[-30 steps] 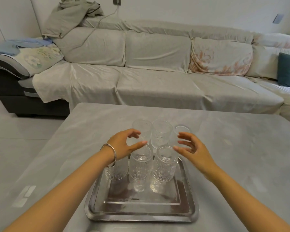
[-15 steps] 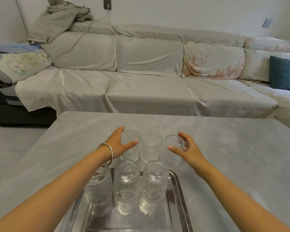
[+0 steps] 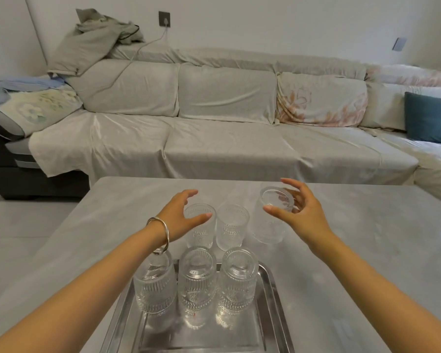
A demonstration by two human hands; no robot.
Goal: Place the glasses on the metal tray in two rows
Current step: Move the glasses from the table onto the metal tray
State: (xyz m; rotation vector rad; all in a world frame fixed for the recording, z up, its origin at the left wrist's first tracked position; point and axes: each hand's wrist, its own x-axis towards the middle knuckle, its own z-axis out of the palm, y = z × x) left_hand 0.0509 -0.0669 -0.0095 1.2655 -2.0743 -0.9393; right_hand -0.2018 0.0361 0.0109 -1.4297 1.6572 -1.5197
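Three ribbed clear glasses (image 3: 197,284) stand in a row at the far end of the metal tray (image 3: 273,284). Just beyond the tray, a glass (image 3: 201,231) and a second glass (image 3: 231,228) stand on the grey table. My left hand (image 3: 181,217), with a silver bangle on the wrist, curves over the rim of the left one, thumb in front and fingers spread behind it. To the right, my right hand (image 3: 301,215) grips a third glass (image 3: 270,225) by its rim, thumb on the near side. This glass is tilted and sits higher than its neighbours.
The grey table (image 3: 367,238) stretches far to the right and left of the tray. Behind it runs a long covered sofa (image 3: 227,149) with a blue cushion (image 3: 430,118) at the right. The near half of the tray is bare metal.
Both hands reached forward past the tray to the outer glasses on the table. The right hand closed on the right glass, tipped it and drew it to the right. The camera view rose.
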